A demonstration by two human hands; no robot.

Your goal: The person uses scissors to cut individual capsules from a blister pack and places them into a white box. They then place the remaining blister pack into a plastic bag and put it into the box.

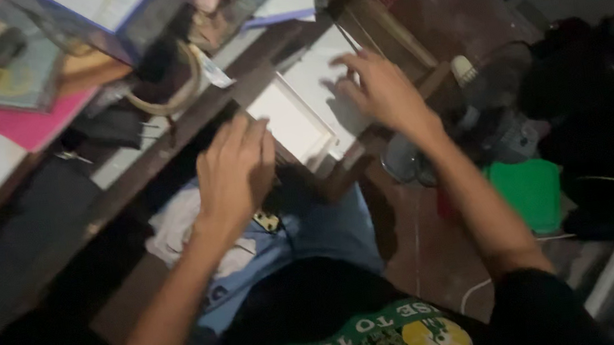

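A head-worn camera looks steeply down at a person's two bare hands working at the edge of a cluttered wooden desk point(163, 147) in dim light.

The left hand point(235, 175) lies palm down with its fingers held close together, the fingertips touching the near corner of a flat white tray point(289, 120). The tray is rectangular and shallow, with a thin raised rim all around and a plain, unmarked inside. It sits tilted on the desk's edge, just beside a sheet of white paper point(325, 69) that lies flat behind it.

The right hand point(383, 91) is spread wide, fingers fanned apart, resting on the white paper next to the tray's far side. It grips nothing; whether the palm presses down cannot be told, as the picture is blurred.

Between the forearms, the person's lap shows light blue cloth point(314, 234) and a dark shirt with green and yellow print.

On the desk to the left lie a pink folder point(32, 124), a tan curved band point(183, 86) and a box with a blue edge point(116, 16). To the right, on the reddish floor, sits a bright green square object point(532, 192), near dark heaps and thin white cords point(477, 288).
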